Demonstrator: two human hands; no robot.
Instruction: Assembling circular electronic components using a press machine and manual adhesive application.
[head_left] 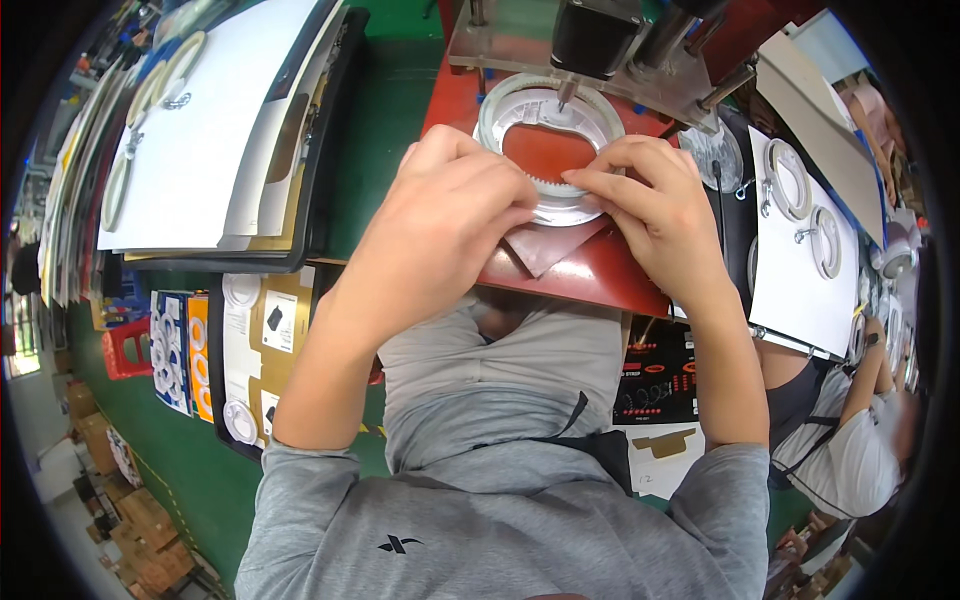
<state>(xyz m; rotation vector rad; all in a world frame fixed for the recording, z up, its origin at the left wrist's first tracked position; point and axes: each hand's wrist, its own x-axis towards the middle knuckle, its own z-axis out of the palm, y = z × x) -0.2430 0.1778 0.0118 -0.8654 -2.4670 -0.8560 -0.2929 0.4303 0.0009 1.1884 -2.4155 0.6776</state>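
A white plastic ring (491,115) with small teeth along its inner edge lies on the red base (580,272) of a bench machine. My left hand (445,215) is closed at the ring's near left edge, its fingertips bent down against the rim. At the near right edge, the thumb and fingers of my right hand (655,205) pinch the rim. A narrow metal tip (567,93) points down over the ring's far side. Part of the ring's near left rim is hidden behind my left fingers. Below the ring, a greyish pad (545,250) sticks out toward me.
Above the ring hang a clear plate (490,50) and a dark block (598,38). A black tray with white sheets (215,110) stands left. Right, another white sheet (775,270) carries rings (826,243) with metal clips. Another person (850,460) sits at far right.
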